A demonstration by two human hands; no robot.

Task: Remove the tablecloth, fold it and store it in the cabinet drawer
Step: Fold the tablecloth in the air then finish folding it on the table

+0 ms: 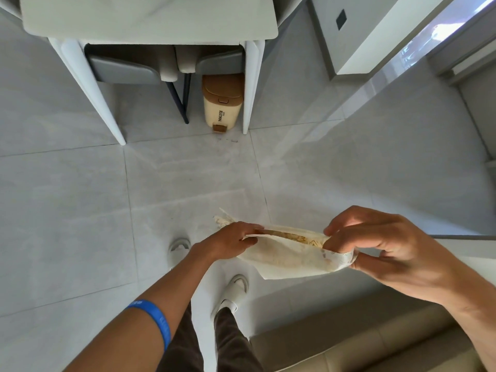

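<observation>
Well clear of the table (150, 20), our left hand (230, 241) and right hand (381, 242) pinch the tablecloth (290, 259) mid-fold; next comes finding the drawer.

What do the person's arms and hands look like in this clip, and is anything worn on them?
Both forearms are bare, with no sleeves in view, and no gloves or rings show on the left hand or right hand. The left forearm carries a blue wristband with faint pale markings too small to read. No band or watch shows on the right arm.

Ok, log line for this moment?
stage: folding | tablecloth: folded small, off table | left hand: grips | right hand: pinches | drawer: unseen
</observation>
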